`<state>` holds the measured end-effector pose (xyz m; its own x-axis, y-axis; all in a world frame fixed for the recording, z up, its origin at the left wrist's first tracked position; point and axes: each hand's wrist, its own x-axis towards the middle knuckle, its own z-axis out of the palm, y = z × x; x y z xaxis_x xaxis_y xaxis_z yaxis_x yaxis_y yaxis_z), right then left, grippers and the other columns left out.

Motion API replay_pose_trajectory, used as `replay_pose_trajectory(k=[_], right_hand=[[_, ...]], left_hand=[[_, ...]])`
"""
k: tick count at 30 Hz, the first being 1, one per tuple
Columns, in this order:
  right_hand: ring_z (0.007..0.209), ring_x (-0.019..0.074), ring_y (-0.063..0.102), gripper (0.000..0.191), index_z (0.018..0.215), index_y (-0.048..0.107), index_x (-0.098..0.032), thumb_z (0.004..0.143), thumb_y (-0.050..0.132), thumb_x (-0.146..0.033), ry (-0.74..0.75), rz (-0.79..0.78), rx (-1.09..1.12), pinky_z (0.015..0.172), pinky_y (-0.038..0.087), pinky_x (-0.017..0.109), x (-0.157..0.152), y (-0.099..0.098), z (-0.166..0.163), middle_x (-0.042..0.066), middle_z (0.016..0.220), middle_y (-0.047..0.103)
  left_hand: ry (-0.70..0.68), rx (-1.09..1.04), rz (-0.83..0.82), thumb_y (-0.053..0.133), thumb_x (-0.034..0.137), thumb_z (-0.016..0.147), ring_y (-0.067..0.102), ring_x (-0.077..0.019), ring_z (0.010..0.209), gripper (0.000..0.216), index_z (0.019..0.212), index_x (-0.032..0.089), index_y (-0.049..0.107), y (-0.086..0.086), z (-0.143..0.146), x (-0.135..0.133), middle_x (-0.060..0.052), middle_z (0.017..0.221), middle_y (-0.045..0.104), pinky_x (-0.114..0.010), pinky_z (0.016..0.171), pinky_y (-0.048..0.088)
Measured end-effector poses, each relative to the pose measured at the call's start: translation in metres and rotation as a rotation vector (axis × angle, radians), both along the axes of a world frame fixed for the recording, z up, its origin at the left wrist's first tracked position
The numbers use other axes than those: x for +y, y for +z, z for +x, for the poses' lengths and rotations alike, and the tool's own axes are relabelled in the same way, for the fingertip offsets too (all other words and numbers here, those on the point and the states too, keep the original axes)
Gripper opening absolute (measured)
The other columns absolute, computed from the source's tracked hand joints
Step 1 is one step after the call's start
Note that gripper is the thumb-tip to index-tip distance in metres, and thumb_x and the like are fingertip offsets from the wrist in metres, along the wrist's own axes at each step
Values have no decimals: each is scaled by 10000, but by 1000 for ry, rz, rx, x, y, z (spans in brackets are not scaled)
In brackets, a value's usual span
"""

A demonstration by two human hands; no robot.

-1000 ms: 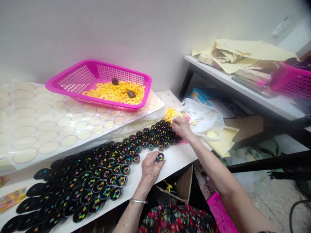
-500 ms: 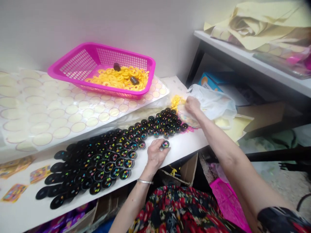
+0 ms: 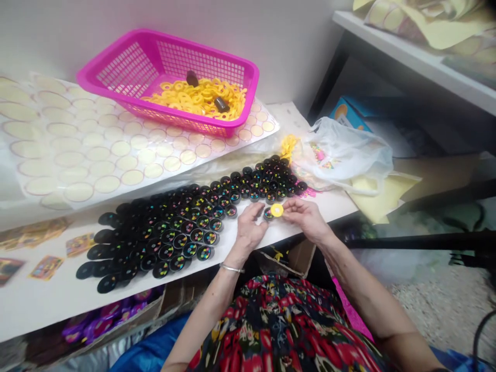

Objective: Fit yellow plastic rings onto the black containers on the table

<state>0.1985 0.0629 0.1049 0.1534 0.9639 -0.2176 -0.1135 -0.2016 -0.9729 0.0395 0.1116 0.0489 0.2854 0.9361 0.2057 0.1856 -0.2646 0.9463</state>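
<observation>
My left hand [image 3: 251, 226] is at the table's front part, its thumb and forefinger curved against the side of a small round black cup [image 3: 267, 214] with coloured bits inside. From the right, my right hand [image 3: 306, 218] pinches a yellow plastic ring [image 3: 277, 205] with a pale centre by its edge. The ring overlaps the right side of that cup in view, and whether they touch I cannot tell. Behind and to the left stand many more black cups [image 3: 180, 241] in a dense group, most showing coloured bits.
A pink basket [image 3: 135, 101] with yellow rings stands at the back on a sheet of round stickers [image 3: 106, 184]. Yellow rings [image 3: 288, 147] lie beside a clear plastic bag [image 3: 349, 150]. Small printed cards [image 3: 46, 267] lie at the left. A shelf [image 3: 411, 46] juts out at upper right.
My right hand has come from the yellow pile by the plastic bag back to the cup, now with a yellow ring. My left hand stays at the cup. The view has tilted down.
</observation>
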Motion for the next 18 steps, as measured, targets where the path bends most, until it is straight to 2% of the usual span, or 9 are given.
replay_pose_trajectory(k=[3,7,11,18], right_hand=[[570,87,526,232,791,626,-155,592,708,-241,-1,-24,15,561,382,218,3,-3,-3,-26,648,605],[529,80,504,243,761,620,-148,555,716,-233,9,-72,11,533,366,213,10,-4,-6,-36,602,595],[471,64,449,246,728,603,-140,535,721,-238,-12,-95,13,479,319,201,13,-10,-10,-50,541,560],[423,55,403,252,741,577,-142,574,697,-287,-20,-114,17,435,299,199,13,-14,-11,-49,525,546]], left_hand=[[75,-143,-77,555,103,658,550,-115,725,312,952,167,637,6,-5,-3,-43,927,622,-231,645,456],[138,-211,-193,575,241,752,562,-134,799,168,869,156,661,12,-5,-4,-38,870,634,-253,727,453],[78,-195,-234,552,340,798,565,-136,788,227,805,151,677,17,2,-3,-41,839,634,-258,712,452],[33,-122,-186,583,302,775,558,-134,783,186,762,150,689,25,11,-2,-34,794,632,-250,725,426]])
